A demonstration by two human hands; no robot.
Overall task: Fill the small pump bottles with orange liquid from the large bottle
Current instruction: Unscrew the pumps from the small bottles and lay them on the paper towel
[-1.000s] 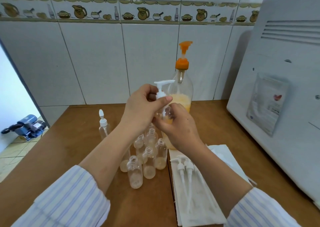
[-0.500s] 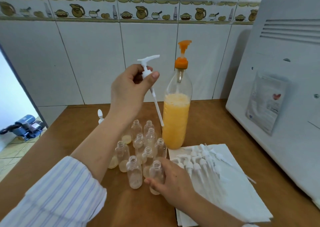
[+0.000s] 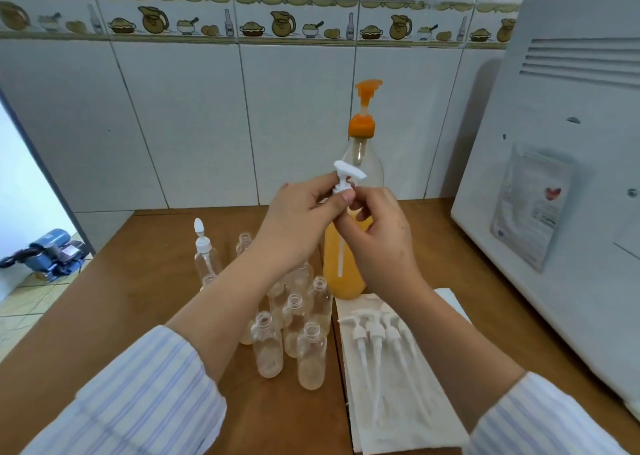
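The right hand (image 3: 375,243), half a second ago down on a small bottle, is now meeting the left hand (image 3: 301,226) at the white pump (image 3: 346,177) before the big bottle (image 3: 349,219), both pinching its collar. Its tube is probably hanging behind the fingers. Orange liquid is half-filling the big bottle; the open small bottles (image 3: 298,330) are standing nearly empty

Even, soft daylight lit the scene, brightest at the left edge; shadows were faint, focus slightly soft, and wide-angle distortion bowed the edges.
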